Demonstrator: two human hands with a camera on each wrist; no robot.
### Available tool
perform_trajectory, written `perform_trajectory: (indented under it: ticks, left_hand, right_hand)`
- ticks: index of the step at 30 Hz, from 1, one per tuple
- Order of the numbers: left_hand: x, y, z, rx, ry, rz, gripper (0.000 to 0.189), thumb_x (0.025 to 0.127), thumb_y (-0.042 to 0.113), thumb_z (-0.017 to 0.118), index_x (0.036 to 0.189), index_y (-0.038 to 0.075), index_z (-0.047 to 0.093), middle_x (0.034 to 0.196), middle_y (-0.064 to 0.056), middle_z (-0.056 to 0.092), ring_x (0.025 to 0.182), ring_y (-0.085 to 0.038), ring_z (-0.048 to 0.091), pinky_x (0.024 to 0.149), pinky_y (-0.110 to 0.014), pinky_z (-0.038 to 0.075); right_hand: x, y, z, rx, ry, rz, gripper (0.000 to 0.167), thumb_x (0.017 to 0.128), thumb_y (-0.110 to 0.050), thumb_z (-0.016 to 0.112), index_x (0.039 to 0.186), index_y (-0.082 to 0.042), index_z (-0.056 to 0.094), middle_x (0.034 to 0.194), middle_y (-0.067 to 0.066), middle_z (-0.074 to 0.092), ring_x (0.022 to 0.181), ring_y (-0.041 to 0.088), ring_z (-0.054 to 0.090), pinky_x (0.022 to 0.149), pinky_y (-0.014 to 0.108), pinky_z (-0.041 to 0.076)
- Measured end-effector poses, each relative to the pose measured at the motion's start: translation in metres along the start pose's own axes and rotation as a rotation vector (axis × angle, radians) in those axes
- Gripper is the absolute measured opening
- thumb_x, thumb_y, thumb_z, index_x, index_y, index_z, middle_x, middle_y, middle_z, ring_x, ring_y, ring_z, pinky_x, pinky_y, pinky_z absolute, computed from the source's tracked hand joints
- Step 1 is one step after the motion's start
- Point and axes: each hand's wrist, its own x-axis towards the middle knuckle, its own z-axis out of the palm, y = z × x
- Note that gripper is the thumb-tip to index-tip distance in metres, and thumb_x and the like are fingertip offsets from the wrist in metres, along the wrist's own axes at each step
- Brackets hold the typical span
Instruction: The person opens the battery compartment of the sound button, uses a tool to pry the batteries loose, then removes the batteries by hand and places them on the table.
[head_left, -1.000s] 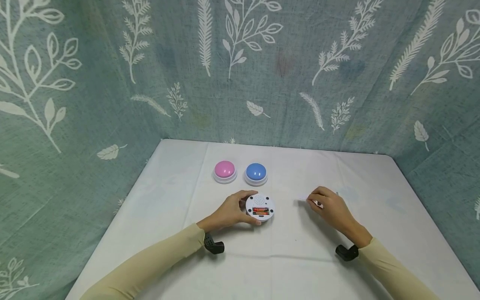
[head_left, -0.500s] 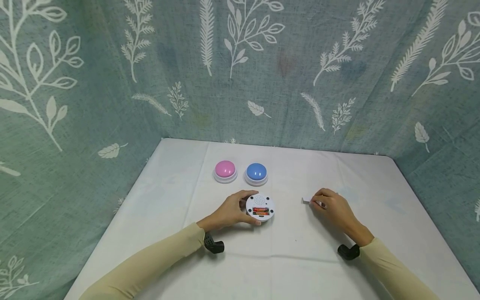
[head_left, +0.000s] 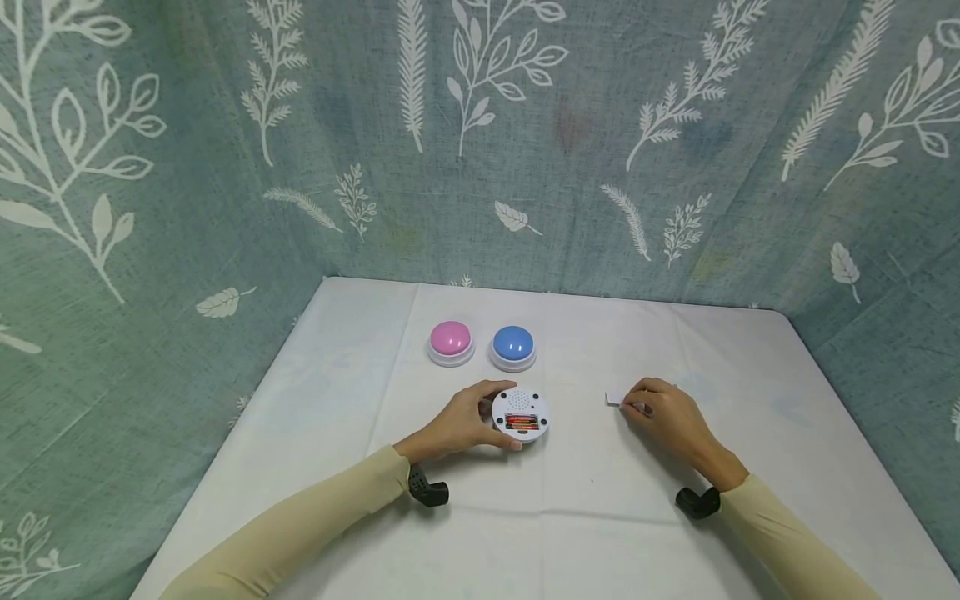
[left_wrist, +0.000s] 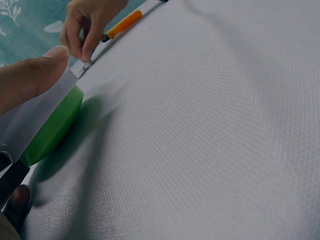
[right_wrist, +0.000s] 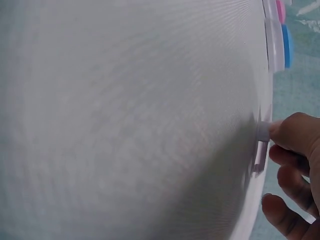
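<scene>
My left hand (head_left: 461, 423) grips a round push button (head_left: 517, 403) by its rim, bottom side up. Two red batteries (head_left: 521, 422) lie in its uncovered compartment. In the left wrist view its green dome (left_wrist: 56, 126) faces the table. Over to the right, my right hand (head_left: 666, 418) pinches a small flat white piece (head_left: 613, 400), like a battery cover, between thumb and fingers. The right wrist view has this piece (right_wrist: 263, 131) low, close over the white cloth.
A pink push button (head_left: 450, 340) and a blue one (head_left: 513, 345) stand dome up behind my left hand. In the left wrist view an orange and black tool (left_wrist: 125, 24) lies beside my right hand. Patterned green cloth (head_left: 555, 208) walls off the table's back and sides.
My right hand has shifted slightly to the right, and the white piece in it has turned a little. My left hand and the button have stayed put.
</scene>
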Motion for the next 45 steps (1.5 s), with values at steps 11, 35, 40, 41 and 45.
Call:
perform_trajectory:
  ticks: [11, 35, 40, 41, 45]
  left_hand:
    - [0.0, 0.003, -0.002, 0.002, -0.008, -0.002, 0.099, 0.064, 0.037, 0.1, 0.149, 0.022, 0.053, 0.128, 0.005, 0.061, 0.107, -0.018, 0.061, 0.094, -0.036, 0.048]
    - [-0.001, 0.003, -0.003, -0.013, -0.013, 0.003, 0.096, 0.066, 0.029, 0.1, 0.15, 0.022, 0.053, 0.13, 0.0, 0.06, 0.106, -0.02, 0.059, 0.094, -0.04, 0.047]
    - [-0.002, 0.002, -0.003, -0.011, -0.014, 0.0, 0.098, 0.066, 0.03, 0.1, 0.15, 0.022, 0.052, 0.129, 0.001, 0.061, 0.105, -0.019, 0.06, 0.092, -0.037, 0.048]
    - [-0.002, 0.001, -0.003, -0.011, -0.014, -0.003, 0.098, 0.065, 0.03, 0.1, 0.15, 0.022, 0.052, 0.129, 0.002, 0.061, 0.105, -0.019, 0.061, 0.092, -0.036, 0.049]
    - [-0.001, -0.003, -0.003, -0.023, -0.015, -0.003, 0.1, 0.064, 0.031, 0.101, 0.151, 0.023, 0.051, 0.13, 0.003, 0.061, 0.106, -0.019, 0.062, 0.091, -0.034, 0.05]
  right_hand:
    - [-0.001, -0.003, -0.004, 0.025, -0.062, 0.059, 0.007, 0.086, -0.01, 0.084, 0.091, -0.013, 0.081, 0.093, -0.004, 0.069, 0.074, 0.008, 0.058, 0.064, 0.031, 0.049]
    - [-0.031, 0.002, -0.037, -0.027, -0.027, 0.114, 0.016, 0.08, -0.008, 0.088, 0.093, -0.014, 0.08, 0.084, -0.008, 0.063, 0.068, 0.008, 0.051, 0.056, 0.026, 0.044]
    - [-0.04, 0.004, -0.043, -0.033, -0.008, 0.139, 0.018, 0.078, -0.009, 0.089, 0.093, -0.012, 0.08, 0.084, -0.006, 0.065, 0.069, 0.01, 0.052, 0.056, 0.026, 0.044]
    - [-0.042, 0.004, -0.044, -0.035, -0.006, 0.146, 0.018, 0.078, -0.009, 0.089, 0.093, -0.011, 0.08, 0.084, -0.006, 0.065, 0.068, 0.01, 0.051, 0.055, 0.025, 0.043]
    - [-0.052, 0.005, -0.048, -0.049, 0.019, 0.162, 0.02, 0.076, -0.007, 0.091, 0.092, -0.01, 0.08, 0.083, -0.005, 0.064, 0.066, 0.007, 0.048, 0.052, 0.023, 0.038]
